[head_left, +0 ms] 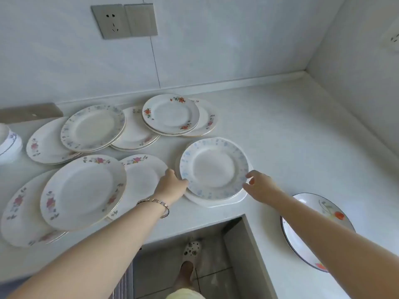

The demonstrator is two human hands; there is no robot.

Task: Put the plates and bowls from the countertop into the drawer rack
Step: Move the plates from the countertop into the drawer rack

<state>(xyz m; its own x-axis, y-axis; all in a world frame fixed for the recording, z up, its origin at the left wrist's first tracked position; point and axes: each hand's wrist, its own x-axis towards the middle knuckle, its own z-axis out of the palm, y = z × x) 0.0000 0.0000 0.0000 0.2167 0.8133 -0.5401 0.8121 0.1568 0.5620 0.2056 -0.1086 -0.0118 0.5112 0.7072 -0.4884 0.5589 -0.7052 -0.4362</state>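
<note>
A blue-flowered plate lies on top of a plain white dish in the middle of the white countertop. My left hand touches that plate's left rim, fingers tucked at its edge. My right hand is at its right rim with thumb and fingers loosely spread. Several floral plates lie around: a pink-flowered one at the near left, a blue-rimmed one behind it, an orange-flowered stack at the back. The drawer rack shows only as wires at the bottom edge.
A black-rimmed plate lies under my right forearm on the right arm of the counter. A white bowl with blue lines is at the far left. Walls close the corner behind and to the right. My foot in a white clog stands on the floor.
</note>
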